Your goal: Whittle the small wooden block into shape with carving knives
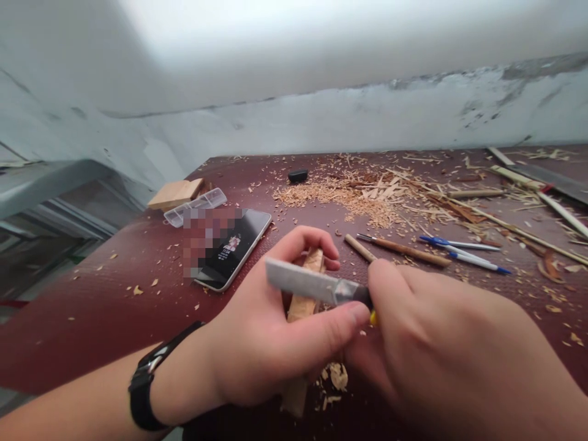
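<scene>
My left hand, with a black watch strap at its wrist, wraps round a small piece of pale wood. My right hand is closed on the handle of a knife. Its flat grey blade lies across the wood and points left. The handle is mostly hidden in the fist; only a dark collar and a bit of yellow show. My left thumb reaches toward the base of the blade. Wood chips lie below the hands.
A phone, a clear plastic case and a wood block are at left. Shavings and a small black object lie behind. At right are pens, a brown-handled tool and thin sticks.
</scene>
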### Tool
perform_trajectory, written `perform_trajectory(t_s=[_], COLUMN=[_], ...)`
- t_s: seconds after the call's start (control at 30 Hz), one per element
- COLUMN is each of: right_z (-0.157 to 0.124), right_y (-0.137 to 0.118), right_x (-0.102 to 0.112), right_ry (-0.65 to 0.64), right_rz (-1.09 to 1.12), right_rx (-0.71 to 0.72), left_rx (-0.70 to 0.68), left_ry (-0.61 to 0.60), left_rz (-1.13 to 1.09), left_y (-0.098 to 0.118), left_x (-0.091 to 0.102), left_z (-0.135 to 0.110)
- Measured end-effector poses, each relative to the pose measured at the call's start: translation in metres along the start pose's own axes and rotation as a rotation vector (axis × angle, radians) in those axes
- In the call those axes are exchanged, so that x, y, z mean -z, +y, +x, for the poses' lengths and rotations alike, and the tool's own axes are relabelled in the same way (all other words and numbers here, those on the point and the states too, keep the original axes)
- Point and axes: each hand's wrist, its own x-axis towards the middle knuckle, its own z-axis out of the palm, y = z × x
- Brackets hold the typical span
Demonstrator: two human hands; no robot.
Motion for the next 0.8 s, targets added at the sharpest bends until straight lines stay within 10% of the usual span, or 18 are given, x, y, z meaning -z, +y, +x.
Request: perform_trajectory(t_s=[0.8], right_z=[0.013], right_y=[0.010], right_x=[-0.004], right_ry=[-0.064], right_rz=[0.214], right_rx=[0.108], left_rx=[0.115], left_ry=[-0.360], left_rz=[-0.026], left_y=[0.021], left_x=[0.012], left_z=[0.004])
